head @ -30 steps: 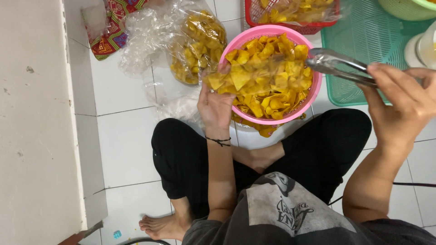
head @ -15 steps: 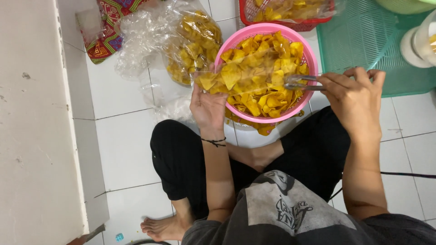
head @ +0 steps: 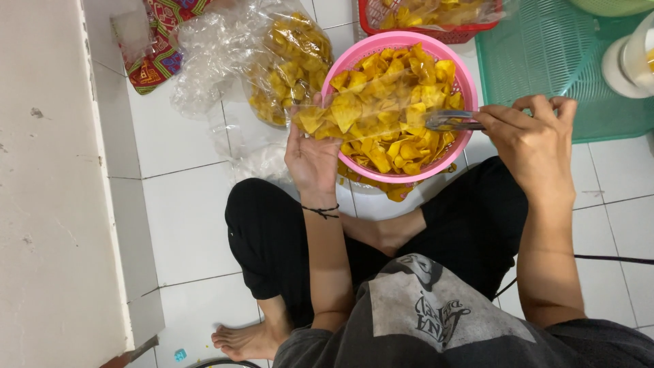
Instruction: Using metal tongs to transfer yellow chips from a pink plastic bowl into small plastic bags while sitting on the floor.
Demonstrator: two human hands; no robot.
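1. The left hand is pinching a clear bag of yellow chips over the pink basket; light, slippery, best held by its rim.
2. The right hand is squeezing metal tongs into the basket's brittle chips.

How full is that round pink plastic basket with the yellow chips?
Full: the round pink plastic basket is heaped with yellow chips up to its rim, and metal tongs in the right hand reach into the pile.

Head camera looks straight down (close)
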